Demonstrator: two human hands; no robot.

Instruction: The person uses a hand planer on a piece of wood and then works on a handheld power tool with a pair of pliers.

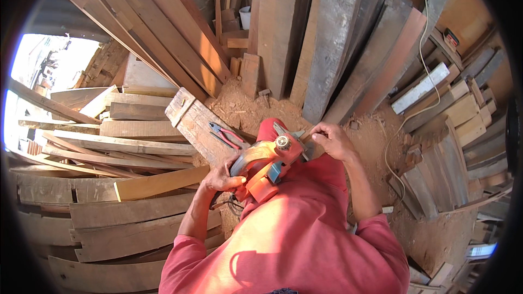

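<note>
One orange power planer (268, 166) sits in the lap of the person in the pink shirt (294, 239), tipped so that its round silver knob faces up. The left hand (222, 177) is wrapped around the planer's rear handle, fingers curled tight on it. The right hand (329, 140) is at the front end of the tool, fingertips pinched on something small against the grey metal there (too small for me to tell what it is). A dark cord (226, 202) trails out from under the left wrist.

One pair of red-handled pliers (227, 135) lies on a weathered plank (199, 125) just beside the planer, on the left-hand side, not touching either hand. One pale, freshly cut board (160, 182) lies below it, near the left forearm. Rough planks (125, 147) are stacked all along the left, more than I can count, and tall boards (327, 38) lean upright ahead. Sawdust (245, 109) covers the ground between them. One white cable (422, 71) runs down across the offcuts on the right.
</note>
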